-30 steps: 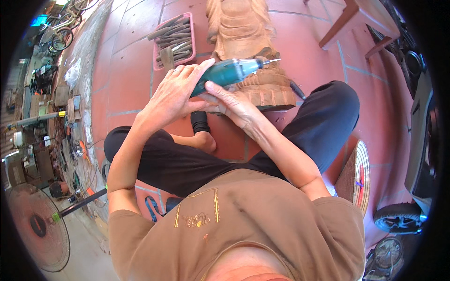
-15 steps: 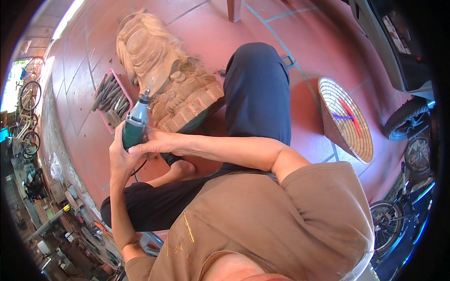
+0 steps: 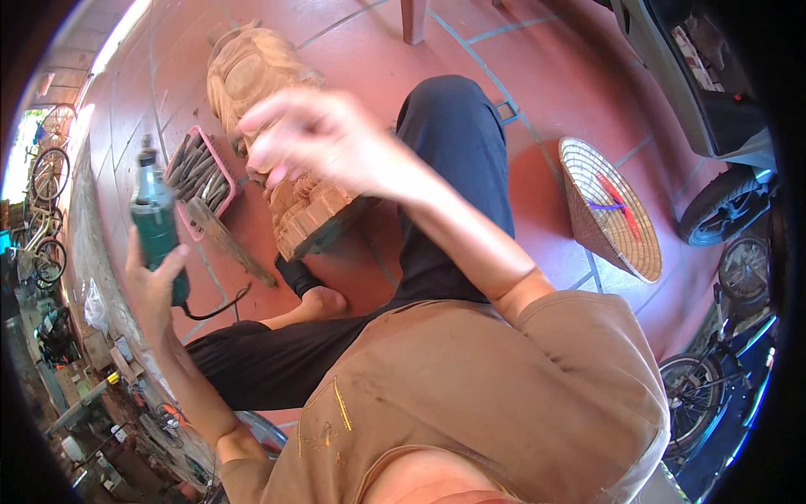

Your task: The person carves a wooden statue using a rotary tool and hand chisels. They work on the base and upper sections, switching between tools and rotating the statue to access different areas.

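Note:
A green rotary tool point(image 3: 159, 239) with a grey nose stands upright in my left hand point(image 3: 153, 294), whose fingers are wrapped round its body. Its black cord hangs from the lower end. My right hand point(image 3: 332, 143), blurred by motion, is over a carved wooden statue point(image 3: 248, 63) that lies on its back. The fingers look loosely spread, and I see nothing in them. The right hand hides the middle of the statue; its robed upper part and carved base still show.
Left of the statue, a pink tray point(image 3: 232, 186) holds several chisel-like tools, with a wooden stick point(image 3: 235, 248) beside it. A conical hat point(image 3: 617, 210) lies right of my knee. Motorbike wheels point(image 3: 726, 206) stand at the right edge, bicycles point(image 3: 52, 176) and clutter at the left.
My left hand has carried the rotary tool leftward, away from the statue. My right hand has let go of the tool and moved up and right over the statue.

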The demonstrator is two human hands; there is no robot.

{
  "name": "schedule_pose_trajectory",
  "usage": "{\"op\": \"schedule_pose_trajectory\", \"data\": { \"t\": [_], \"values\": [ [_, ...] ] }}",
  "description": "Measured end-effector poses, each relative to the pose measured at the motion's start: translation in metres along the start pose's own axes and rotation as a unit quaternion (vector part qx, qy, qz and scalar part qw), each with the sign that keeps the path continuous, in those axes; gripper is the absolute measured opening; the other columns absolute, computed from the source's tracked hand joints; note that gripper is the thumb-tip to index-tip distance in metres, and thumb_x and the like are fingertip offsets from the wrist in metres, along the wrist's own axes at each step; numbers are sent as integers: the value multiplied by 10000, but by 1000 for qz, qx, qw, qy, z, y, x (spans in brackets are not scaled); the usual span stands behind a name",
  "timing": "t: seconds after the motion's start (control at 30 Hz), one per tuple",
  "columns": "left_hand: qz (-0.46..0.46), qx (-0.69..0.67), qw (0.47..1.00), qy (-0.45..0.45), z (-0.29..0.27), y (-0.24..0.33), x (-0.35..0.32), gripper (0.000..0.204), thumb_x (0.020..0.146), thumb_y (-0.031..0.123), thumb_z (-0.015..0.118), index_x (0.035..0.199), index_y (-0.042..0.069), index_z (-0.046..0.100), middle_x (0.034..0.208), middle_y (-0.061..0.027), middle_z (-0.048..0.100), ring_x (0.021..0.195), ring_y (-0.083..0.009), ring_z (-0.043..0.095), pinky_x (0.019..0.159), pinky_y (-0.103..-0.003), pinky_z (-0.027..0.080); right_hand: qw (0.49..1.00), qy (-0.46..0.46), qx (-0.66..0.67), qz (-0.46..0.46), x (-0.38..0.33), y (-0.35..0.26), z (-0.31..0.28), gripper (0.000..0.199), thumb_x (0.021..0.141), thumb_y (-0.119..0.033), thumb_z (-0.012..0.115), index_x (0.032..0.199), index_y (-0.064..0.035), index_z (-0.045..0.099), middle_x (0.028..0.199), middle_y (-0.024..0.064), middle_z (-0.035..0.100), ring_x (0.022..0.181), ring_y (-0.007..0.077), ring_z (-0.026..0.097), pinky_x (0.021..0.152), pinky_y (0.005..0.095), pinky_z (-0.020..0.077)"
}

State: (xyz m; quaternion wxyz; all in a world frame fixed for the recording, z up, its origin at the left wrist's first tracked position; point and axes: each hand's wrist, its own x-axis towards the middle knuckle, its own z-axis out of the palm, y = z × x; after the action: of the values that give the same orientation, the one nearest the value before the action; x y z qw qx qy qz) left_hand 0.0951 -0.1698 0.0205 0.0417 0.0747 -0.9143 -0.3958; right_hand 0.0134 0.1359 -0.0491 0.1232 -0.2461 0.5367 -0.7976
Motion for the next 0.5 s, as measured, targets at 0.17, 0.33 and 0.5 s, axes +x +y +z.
{"op": "schedule_pose_trajectory", "data": {
  "t": [0.17,0.33,0.5],
  "values": [
    [-13,-60,996,58,-49,-22,12,470,828,141,769,1241,21,579,999,-54,653,829,-115,603,745,-262,486,939,335,-62,-53,-49,-24,-107,304,963,-216,634,1224,-60,629,970,100,730,758,162,693,687,252,522],
    [-50,-159,984,60,-76,-53,34,353,878,200,751,1134,6,605,983,-82,666,829,-125,629,739,-264,502,833,517,-141,142,-145,66,-236,363,897,-164,681,1228,-36,601,968,93,708,804,153,673,668,285,527],
    [-110,-269,954,75,-79,-76,40,337,901,248,735,1080,-8,611,940,-87,667,794,-111,640,672,-239,527,782,483,-211,332,-214,177,-257,554,853,-88,696,1366,-93,486,1036,83,691,824,168,677,629,315,542]
  ]
}}
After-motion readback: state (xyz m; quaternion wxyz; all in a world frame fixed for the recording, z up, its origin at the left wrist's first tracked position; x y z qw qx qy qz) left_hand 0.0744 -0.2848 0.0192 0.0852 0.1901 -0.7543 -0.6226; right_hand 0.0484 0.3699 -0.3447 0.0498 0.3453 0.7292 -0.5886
